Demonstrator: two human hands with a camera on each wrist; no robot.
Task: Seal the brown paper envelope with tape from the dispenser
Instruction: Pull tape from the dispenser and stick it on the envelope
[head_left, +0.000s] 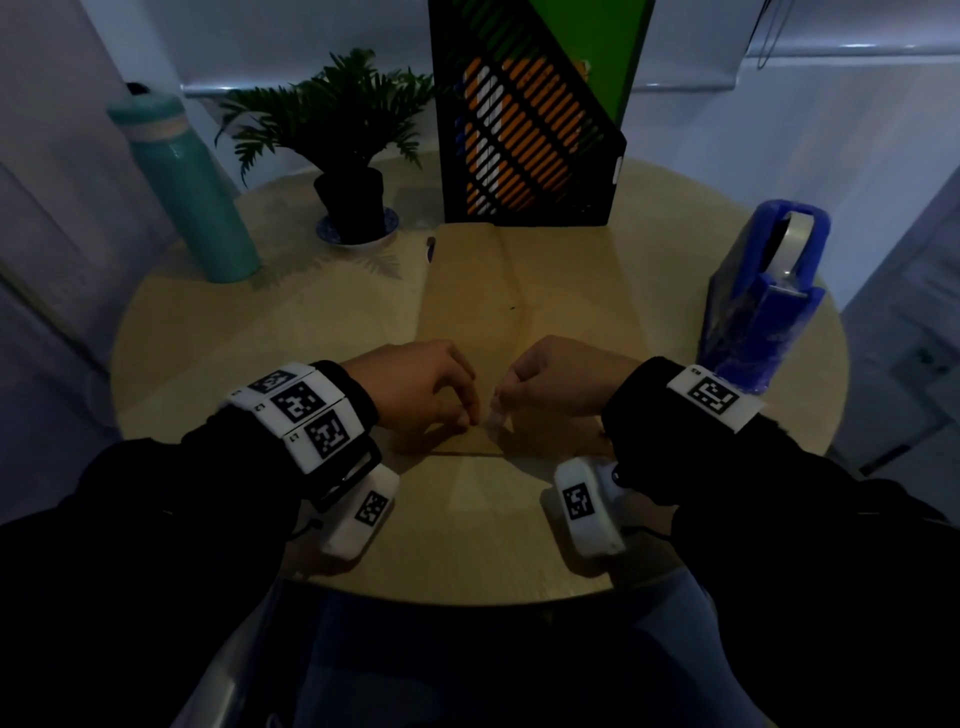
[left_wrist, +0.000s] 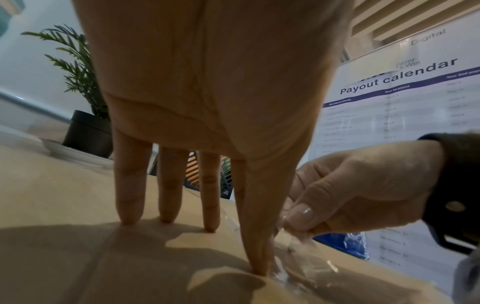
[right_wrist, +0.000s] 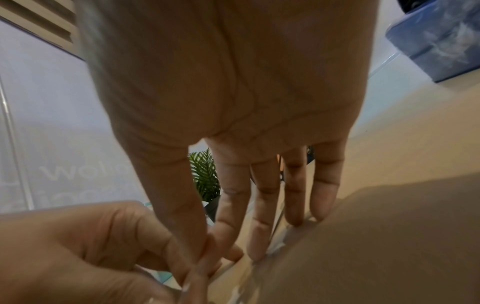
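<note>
Head view, flat brown paper envelope (head_left: 478, 312), left hand (head_left: 415, 389) fingertips pressing it, right hand (head_left: 556, 379) pinching crinkled clear tape (head_left: 493, 418).

An office: a slotted black file holder (head_left: 524, 140) stuffed with folders stands on the round wooden counter (head_left: 208, 332), a tape dispenser (head_left: 769, 296) sits nearby, and a "Payout calendar" poster (left_wrist: 405, 98) hangs on the wall.

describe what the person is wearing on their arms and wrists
Both arms are in black sleeves. Each wrist carries a white band of blocks printed with black-and-white square codes, plus a white camera box with its own code hanging below. A thin black cable runs from the boxes.
</note>
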